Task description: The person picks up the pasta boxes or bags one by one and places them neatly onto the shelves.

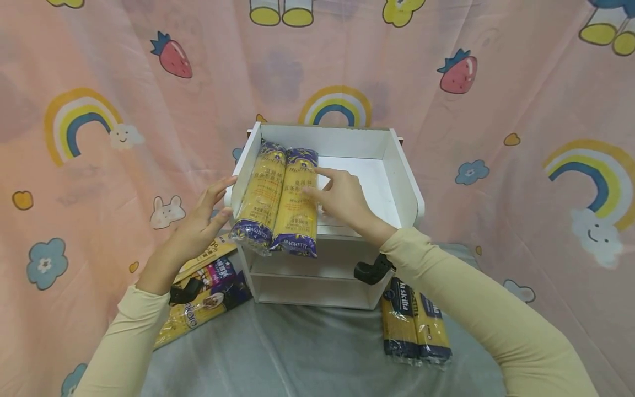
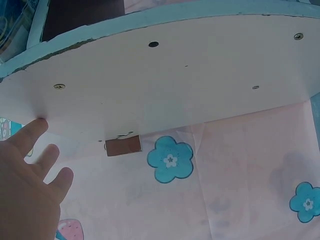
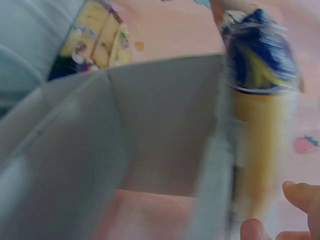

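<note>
In the top tier of a white shelf unit [image 1: 404, 182], two spaghetti packs [image 1: 268, 187] are laid lengthwise front to back, SPAGHETTI ends nearest. The unit is touched by the outstretched left hand [image 1: 203, 223], the right pack [image 1: 296, 212] by the loosely extended right hand [image 1: 344, 198]; nothing is gripped.

Fabric-draped corner, homely look; whether home or studio, I can't tell from here.
On my feed: pink cloth backdrop [image 1: 218, 105] printed with rainbows [image 1: 64, 118] and strawberries [image 1: 175, 58], grey sheet [image 1: 307, 353] spread below, small white shelf unit [image 1: 409, 190] holding spaghetti packets [image 1: 295, 223], more bagged food [image 1: 402, 325] beside it. Domestic goods throughout.
</note>
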### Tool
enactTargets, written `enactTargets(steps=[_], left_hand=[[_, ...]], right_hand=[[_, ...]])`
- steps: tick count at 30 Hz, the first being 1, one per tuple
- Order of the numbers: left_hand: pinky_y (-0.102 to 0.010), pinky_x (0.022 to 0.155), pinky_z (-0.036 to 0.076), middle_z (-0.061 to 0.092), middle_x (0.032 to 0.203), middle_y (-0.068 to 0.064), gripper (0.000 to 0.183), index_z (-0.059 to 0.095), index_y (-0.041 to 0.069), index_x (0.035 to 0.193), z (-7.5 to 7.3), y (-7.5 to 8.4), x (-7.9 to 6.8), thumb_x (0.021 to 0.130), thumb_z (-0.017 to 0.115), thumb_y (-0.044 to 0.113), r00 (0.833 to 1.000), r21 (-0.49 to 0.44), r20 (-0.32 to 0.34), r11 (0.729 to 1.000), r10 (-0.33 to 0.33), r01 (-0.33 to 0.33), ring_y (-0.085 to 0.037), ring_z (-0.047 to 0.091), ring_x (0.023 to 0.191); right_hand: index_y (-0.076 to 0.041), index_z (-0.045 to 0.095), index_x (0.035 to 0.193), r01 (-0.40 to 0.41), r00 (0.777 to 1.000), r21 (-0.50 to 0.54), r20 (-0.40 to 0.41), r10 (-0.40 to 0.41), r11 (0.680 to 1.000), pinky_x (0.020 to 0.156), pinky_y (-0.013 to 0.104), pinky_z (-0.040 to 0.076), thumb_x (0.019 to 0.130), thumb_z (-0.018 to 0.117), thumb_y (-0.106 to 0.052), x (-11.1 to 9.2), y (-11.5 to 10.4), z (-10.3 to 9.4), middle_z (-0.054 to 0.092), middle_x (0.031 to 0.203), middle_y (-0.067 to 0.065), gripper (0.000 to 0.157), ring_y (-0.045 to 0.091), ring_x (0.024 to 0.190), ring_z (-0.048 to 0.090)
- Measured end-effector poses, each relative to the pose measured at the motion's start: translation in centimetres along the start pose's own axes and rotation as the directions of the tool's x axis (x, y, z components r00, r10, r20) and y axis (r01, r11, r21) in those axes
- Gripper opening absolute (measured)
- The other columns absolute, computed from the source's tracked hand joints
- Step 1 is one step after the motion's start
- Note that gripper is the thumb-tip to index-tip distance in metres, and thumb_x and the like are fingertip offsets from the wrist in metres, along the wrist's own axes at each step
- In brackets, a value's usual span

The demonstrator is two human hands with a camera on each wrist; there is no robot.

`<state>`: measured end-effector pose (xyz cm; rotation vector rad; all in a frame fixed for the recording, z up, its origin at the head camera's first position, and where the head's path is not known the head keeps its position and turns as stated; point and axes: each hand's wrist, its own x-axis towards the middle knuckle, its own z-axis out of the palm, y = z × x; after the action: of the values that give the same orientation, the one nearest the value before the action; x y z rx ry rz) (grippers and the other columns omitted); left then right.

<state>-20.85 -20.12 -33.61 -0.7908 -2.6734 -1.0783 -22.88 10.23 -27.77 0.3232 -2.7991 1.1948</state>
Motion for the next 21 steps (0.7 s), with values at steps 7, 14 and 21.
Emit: enactTargets(steps=[7,14,21], left_hand=[[-0.081,0.105,0.024,0.005,0.167,-0.013,0.055,0.008,0.033,0.157,-0.1,-0.1,0.0,0.108,0.033,0.037,1.000,-0.006,0.003,1.000,0.008,-0.008,-0.051,0.022,0.148],[-0.080,0.107,0.023,0.006,0.167,-0.013,0.055,0.009,0.032,0.157,0.0,0.0,0.0,0.108,0.033,0.037,1.000,-0.024,0.002,1.000,0.008,-0.008,-0.051,0.022,0.148],[-0.081,0.106,0.023,0.005,0.167,-0.013,0.055,0.009,0.032,0.157,0.1,0.1,0.0,0.108,0.033,0.036,1.000,-0.026,0.003,1.000,0.008,-0.008,-0.051,0.021,0.148]], right_hand=[[-0.021,0.052,0.145,0.037,0.997,0.083,-0.068,-0.032,0.996,0.062,0.035,0.058,0.091,0.071,-0.036,0.4,-1.7,-3.0,0.072,0.080,0.012,0.059,0.032,0.067,0.071],[-0.026,0.052,0.145,0.011,0.999,0.126,-0.035,-0.007,0.992,0.064,0.029,0.061,0.090,0.072,-0.037,-0.3,-2.6,-5.6,0.070,0.084,0.007,0.059,0.017,0.065,0.069],[-0.028,0.052,0.145,0.048,0.993,0.090,-0.115,-0.038,0.995,0.065,0.020,0.058,0.090,0.071,-0.041,-1.5,-3.1,-9.8,0.069,0.094,0.009,0.060,0.012,0.067,0.067]])
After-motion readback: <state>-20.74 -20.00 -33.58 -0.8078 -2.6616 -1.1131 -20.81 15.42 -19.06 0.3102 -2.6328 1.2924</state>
